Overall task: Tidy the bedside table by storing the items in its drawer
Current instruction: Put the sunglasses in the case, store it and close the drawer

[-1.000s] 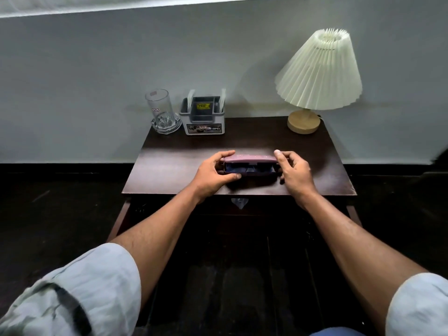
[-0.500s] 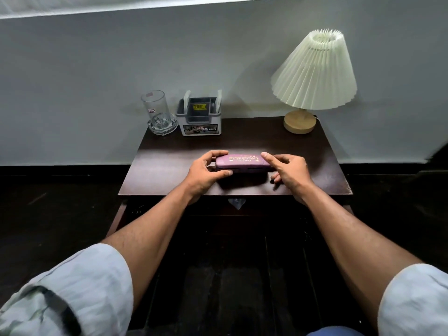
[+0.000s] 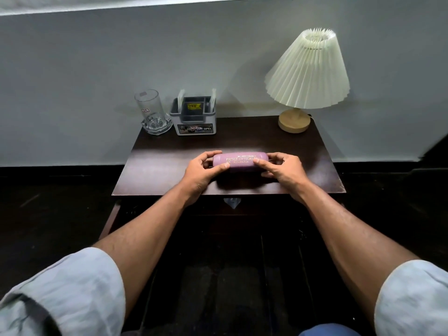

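Far left, bottom: pale grey rolled-up sleeve (image 3: 63,294) on the person's left arm. Dark brown wooden bedside table (image 3: 157,166) stands against a grey wall. Back left corner of the top: clear glass mug with a thick faceted base (image 3: 151,112), upright. Just beside it to the right: grey plastic organiser box with a printed label on the front (image 3: 196,118), with a yellow tag inside and pale strips standing up at both sides. Centre front of the top: left hand (image 3: 202,169) grasps the left end of a purple oblong glasses case with gold lettering (image 3: 240,161), thumb on the near side, fingers curled over the far side. Case lies flat on the tabletop, long axis left-right, lid closed, near the front edge, well apart from mug and organiser. Under the table edge, below the case: clear faceted drawer knob (image 3: 232,202); the drawer front around it is in deep shadow, so I can't tell how it sits. Right hand (image 3: 284,169) grasps the case's right end, index fingertip on the top, other fingers curled round the end. Back right corner: table lamp with a cream pleated shade and round light-wood base (image 3: 308,71), upright, off. Far right, bottom: the other pale grey sleeve (image 3: 412,299).
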